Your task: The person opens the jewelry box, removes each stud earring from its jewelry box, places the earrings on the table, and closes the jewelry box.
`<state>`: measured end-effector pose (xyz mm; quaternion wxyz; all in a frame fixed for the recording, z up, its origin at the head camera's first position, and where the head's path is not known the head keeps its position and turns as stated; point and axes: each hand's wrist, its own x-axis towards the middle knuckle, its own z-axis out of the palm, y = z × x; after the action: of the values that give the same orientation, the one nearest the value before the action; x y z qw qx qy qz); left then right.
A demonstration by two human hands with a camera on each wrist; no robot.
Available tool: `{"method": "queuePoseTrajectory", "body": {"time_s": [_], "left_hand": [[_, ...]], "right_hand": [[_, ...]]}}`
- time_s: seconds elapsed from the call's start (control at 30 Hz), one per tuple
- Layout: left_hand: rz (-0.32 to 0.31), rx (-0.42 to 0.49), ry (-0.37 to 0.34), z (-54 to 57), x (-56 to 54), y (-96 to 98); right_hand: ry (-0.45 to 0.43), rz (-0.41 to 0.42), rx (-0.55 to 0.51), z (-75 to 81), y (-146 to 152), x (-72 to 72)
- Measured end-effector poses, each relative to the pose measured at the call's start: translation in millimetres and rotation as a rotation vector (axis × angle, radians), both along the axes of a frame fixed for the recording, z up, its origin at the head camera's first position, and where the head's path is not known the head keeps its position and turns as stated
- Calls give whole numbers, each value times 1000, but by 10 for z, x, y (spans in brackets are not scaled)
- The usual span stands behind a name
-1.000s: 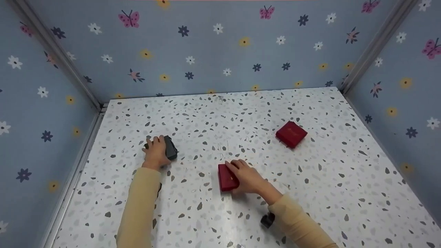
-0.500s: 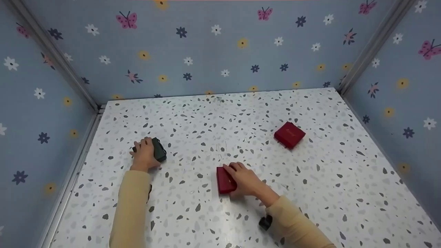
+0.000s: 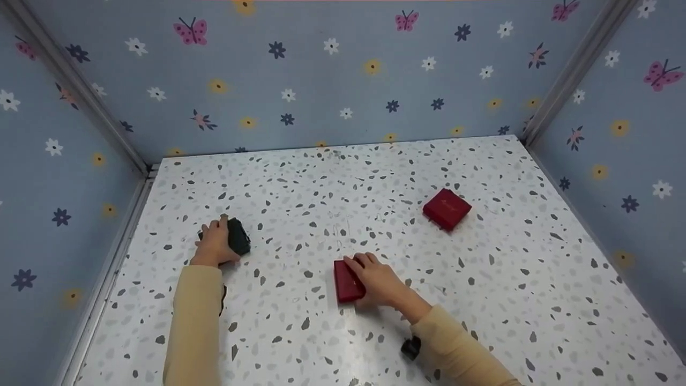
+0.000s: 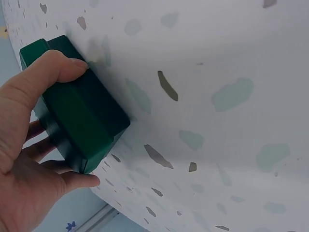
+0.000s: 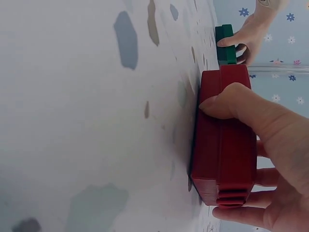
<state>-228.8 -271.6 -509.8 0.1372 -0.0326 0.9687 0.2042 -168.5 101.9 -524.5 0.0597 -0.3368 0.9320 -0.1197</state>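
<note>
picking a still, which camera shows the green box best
The left wrist view: the green box appears largest there, edges clear. The head view shows it small and dark, partly behind the left hand; the right wrist view shows it small, partly covered.

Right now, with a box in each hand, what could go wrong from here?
The left hand grips the green box with one finger reaching past its end, so the box might twist or slip. The right hand holds a red box that looks much like the untouched red one farther back, so the two could get mixed up.
</note>
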Motion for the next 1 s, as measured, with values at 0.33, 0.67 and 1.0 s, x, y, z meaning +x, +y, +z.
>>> {"method": "queuePoseTrajectory", "body": {"time_s": [0.33,0.67,1.0], "left_hand": [[-25,-17,-4,5,25,-17],[-69,-80,30,17,41,0],[-152,-115,35,134,33,45]], "right_hand": [[6,-2,-1,-19,0,17],[-6,-10,4,11,-6,1],[-41,-20,15,13,-12,3]]}}
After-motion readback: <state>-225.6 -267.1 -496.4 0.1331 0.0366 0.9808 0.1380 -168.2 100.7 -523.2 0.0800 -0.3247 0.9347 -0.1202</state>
